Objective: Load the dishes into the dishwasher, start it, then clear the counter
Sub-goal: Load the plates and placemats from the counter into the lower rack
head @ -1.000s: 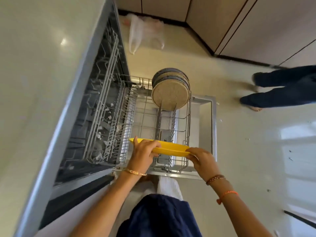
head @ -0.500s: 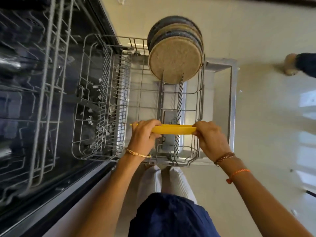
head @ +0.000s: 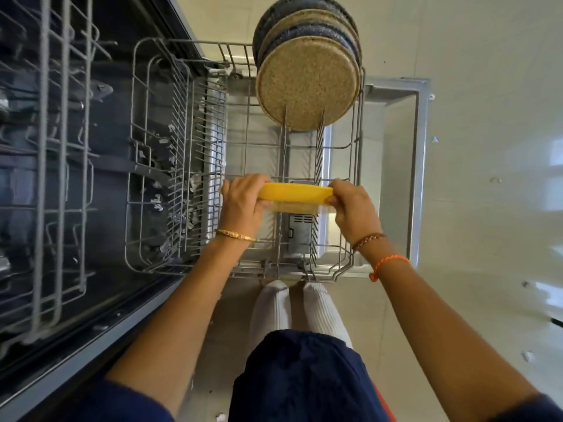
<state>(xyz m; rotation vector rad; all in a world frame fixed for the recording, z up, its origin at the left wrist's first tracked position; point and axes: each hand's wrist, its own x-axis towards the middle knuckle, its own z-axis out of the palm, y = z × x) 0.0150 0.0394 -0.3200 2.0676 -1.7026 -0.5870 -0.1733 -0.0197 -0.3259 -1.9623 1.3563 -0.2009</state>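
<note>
With both hands, left hand (head: 243, 202) and right hand (head: 350, 208), fingers gripping its rim, we are lowering the yellow plate (head: 294, 191), now edge-on, closer to the lower rack (head: 355, 166) tines for slotting.

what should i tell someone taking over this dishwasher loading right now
Left hand and right hand: each grips one end of the yellow plate, held edge-on over the lower rack, near its front end.
Done: several speckled plates stand upright in the tines at the far end of that rack, which is pulled out over the open door.
Left: slot the yellow plate into the tines, load any remaining dishes, push the rack in, shut the door, start the machine, clear the counter.
</note>
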